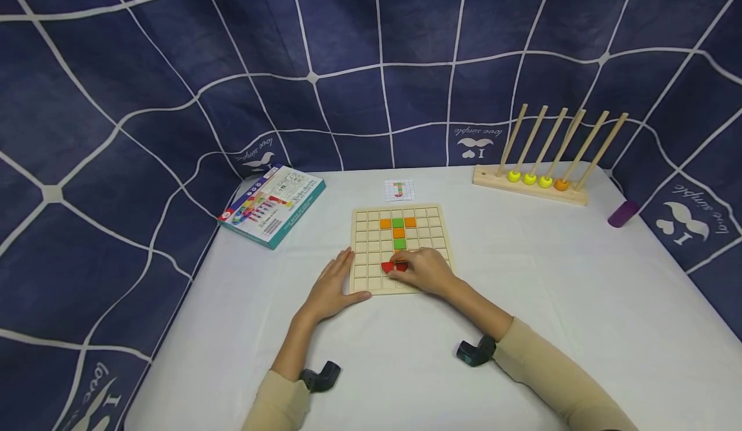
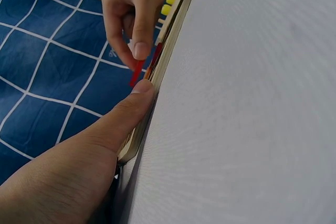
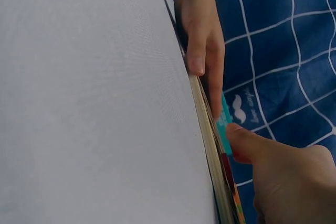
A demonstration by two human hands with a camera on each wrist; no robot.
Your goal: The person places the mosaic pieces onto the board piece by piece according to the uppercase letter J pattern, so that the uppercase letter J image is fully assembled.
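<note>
A wooden grid board (image 1: 361,284) lies on the white table. Orange tiles (image 1: 386,224) and green tiles (image 1: 400,243) sit in its squares in a T-like row and column. Over the lower middle of the board, my right hand (image 1: 426,271) pinches a red tile (image 2: 136,73) between thumb and finger, tilted on edge in the left wrist view. A second red tile (image 1: 402,266) lies on the board, partly covered by those fingers. My left hand (image 1: 332,291) rests at the board's lower left corner, fingers extended along the left side and thumb at the near edge.
Behind the board lies a small pattern card (image 1: 399,190). A boxed game (image 1: 272,205) is at the back left. At the back right stands a wooden peg rack (image 1: 530,189) with yellow and orange beads. A purple cylinder (image 1: 623,214) lies by the right edge.
</note>
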